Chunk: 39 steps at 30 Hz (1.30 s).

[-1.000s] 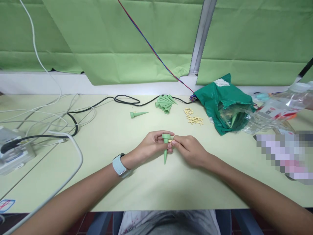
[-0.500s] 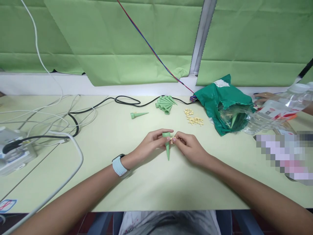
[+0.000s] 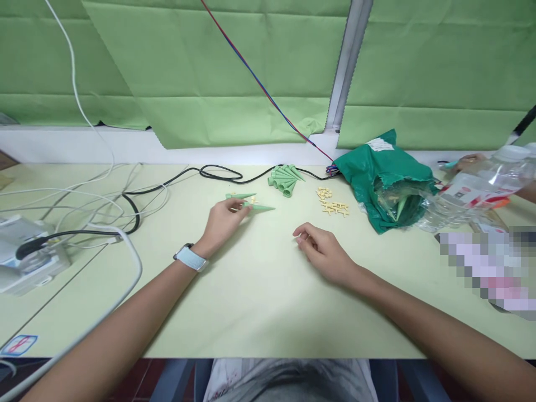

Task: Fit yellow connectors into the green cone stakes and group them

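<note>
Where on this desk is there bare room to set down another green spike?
Widest: the pale green desk between both hands and its near edge. A smaller patch lies between the right hand and the yellow pieces. Crowded: the left hand on two green spikes, the stacked spikes, the green bag, and the cables at left.

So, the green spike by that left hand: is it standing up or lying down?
Lying down: the green plastic spike rests on its side on the table, tip pointing right, its wide end under the left hand.

A tapered pale green plastic spike (image 3: 263, 207) lies on its side, tip rightward, just below a matching spike (image 3: 238, 196).
</note>
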Each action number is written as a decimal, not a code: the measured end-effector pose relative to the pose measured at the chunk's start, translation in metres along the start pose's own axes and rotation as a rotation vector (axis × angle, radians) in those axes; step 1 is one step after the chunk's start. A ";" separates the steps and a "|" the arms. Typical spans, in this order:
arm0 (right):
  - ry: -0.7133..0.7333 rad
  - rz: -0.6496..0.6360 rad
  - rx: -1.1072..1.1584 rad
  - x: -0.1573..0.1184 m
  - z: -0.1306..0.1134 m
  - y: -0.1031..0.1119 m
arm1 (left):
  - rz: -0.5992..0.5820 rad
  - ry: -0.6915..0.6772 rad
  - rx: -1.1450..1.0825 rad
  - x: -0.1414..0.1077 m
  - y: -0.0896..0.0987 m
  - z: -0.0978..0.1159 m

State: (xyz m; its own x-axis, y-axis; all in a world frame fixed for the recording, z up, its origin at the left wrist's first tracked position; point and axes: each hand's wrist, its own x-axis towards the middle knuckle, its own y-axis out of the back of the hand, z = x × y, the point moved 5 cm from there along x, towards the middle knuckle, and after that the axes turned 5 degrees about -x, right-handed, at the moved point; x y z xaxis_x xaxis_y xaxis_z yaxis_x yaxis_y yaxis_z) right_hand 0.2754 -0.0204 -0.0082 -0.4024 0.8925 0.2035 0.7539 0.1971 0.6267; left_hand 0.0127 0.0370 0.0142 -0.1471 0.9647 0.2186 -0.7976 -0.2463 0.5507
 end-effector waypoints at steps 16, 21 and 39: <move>0.052 -0.035 -0.025 0.002 0.001 -0.002 | 0.182 0.084 0.335 0.034 0.031 -0.038; 0.055 -0.056 -0.047 0.002 0.002 -0.004 | 0.227 0.121 0.316 0.041 0.036 -0.045; 0.089 -0.057 -0.080 0.004 0.005 -0.003 | 0.250 0.005 0.285 0.048 0.034 -0.055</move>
State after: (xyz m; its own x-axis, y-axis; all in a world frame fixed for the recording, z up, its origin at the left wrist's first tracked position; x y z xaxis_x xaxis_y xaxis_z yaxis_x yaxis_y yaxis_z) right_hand 0.2739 -0.0156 -0.0132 -0.4906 0.8405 0.2300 0.6864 0.2101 0.6962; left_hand -0.0536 0.0796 -0.0009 -0.3199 0.8718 0.3710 -0.5424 -0.4896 0.6827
